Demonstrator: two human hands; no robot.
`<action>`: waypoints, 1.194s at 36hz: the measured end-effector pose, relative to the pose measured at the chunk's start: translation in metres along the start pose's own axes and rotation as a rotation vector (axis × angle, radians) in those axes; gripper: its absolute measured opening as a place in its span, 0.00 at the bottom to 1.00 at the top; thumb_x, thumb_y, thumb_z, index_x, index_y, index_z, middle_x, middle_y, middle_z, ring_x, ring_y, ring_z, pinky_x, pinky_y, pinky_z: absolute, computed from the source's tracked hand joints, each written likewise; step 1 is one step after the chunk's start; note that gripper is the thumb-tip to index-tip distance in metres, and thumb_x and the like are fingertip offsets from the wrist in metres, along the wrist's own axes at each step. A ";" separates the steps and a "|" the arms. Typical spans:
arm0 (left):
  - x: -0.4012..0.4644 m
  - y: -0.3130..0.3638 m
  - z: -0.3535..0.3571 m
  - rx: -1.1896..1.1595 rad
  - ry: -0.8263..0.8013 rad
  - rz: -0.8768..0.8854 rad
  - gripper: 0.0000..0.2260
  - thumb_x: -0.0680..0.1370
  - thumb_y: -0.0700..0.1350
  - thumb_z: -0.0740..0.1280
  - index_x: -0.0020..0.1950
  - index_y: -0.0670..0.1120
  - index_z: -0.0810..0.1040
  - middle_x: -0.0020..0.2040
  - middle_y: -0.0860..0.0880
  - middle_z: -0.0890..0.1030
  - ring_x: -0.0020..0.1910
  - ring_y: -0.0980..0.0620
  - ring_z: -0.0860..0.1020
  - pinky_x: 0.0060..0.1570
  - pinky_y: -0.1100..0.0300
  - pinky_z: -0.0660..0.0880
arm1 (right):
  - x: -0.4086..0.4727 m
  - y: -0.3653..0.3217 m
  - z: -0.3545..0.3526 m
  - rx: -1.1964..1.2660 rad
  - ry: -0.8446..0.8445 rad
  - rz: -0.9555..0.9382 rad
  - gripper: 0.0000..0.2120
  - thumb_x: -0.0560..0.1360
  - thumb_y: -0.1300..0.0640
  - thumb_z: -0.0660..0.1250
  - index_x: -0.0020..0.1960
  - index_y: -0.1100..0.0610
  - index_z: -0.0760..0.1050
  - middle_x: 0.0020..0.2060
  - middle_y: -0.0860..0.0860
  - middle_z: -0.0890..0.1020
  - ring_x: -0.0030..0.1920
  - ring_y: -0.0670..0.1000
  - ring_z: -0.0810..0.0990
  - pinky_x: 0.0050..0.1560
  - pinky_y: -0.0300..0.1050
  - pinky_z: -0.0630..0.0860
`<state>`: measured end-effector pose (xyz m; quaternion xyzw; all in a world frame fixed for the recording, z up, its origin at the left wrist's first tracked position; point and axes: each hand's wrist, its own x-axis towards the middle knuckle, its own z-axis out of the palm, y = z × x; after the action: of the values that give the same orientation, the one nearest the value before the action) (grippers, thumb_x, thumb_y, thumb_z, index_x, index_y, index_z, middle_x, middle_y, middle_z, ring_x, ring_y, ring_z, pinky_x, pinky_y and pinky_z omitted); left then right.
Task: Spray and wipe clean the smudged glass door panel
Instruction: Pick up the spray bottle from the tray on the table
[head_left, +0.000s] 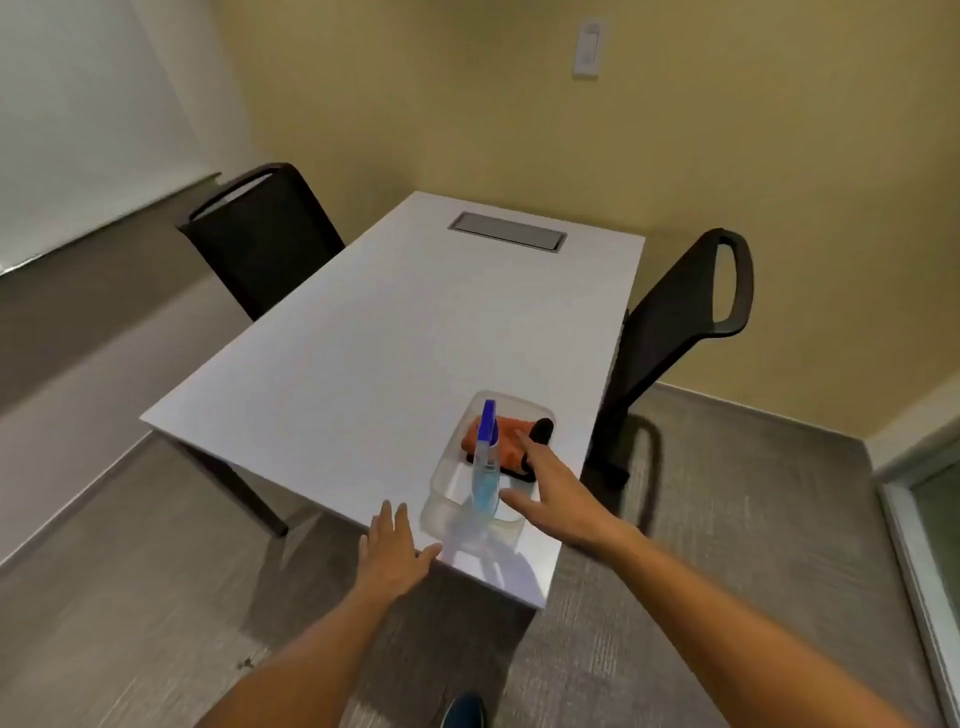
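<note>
A black chair (262, 236) stands at the far left side of the white worktop (363, 353), pushed in close to its edge. The left hand (392, 545) lies at the near edge of the worktop with fingers straight and slightly spread, holding nothing; whether the palm actually presses on the surface cannot be told. Just to its right sits a clear plastic tray (441, 501) near the front right corner of the worktop. Inside the tray a spray bottle (485, 467) stands upright, pale blue liquid in its body and a blue trigger head on top. Behind the bottle, at the far end of the same tray, lies a folded orange cloth (506, 434) with a dark piece beside and beneath it. The right hand (553, 488) hovers over the right side of the tray, fingers extended and spread, thumb pointing toward the bottle; it grips nothing, and the forefinger tip lies over the cloth. A grey cable hatch (507, 232) is set into the far end of the worktop. A second black chair (680, 332) stands at the right side. At the far right edge a glass panel (940, 514) in a pale frame is partly in view.
</note>
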<state>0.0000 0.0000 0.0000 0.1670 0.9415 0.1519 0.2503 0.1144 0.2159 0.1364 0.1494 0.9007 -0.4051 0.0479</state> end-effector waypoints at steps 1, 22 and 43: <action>0.009 -0.005 0.000 0.011 -0.017 0.012 0.41 0.79 0.66 0.60 0.83 0.49 0.45 0.84 0.45 0.42 0.83 0.42 0.44 0.80 0.41 0.47 | 0.010 0.000 0.003 0.019 0.008 -0.018 0.38 0.81 0.45 0.66 0.82 0.45 0.47 0.82 0.49 0.58 0.78 0.52 0.65 0.74 0.49 0.66; 0.101 -0.019 0.034 0.268 -0.219 0.124 0.43 0.79 0.66 0.59 0.82 0.48 0.38 0.82 0.41 0.34 0.81 0.36 0.36 0.78 0.38 0.40 | 0.085 0.016 0.042 0.137 0.128 0.066 0.33 0.77 0.42 0.69 0.77 0.51 0.62 0.71 0.49 0.74 0.67 0.50 0.76 0.68 0.52 0.76; 0.104 -0.023 0.029 0.372 -0.291 0.173 0.45 0.80 0.65 0.60 0.82 0.45 0.35 0.81 0.38 0.32 0.80 0.34 0.36 0.78 0.38 0.42 | 0.071 0.002 0.004 0.397 0.352 0.067 0.20 0.77 0.47 0.71 0.66 0.51 0.72 0.56 0.48 0.80 0.55 0.47 0.80 0.54 0.38 0.80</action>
<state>-0.0761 0.0257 -0.0762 0.3103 0.8896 -0.0287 0.3340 0.0475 0.2306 0.1180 0.2536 0.7927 -0.5397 -0.1265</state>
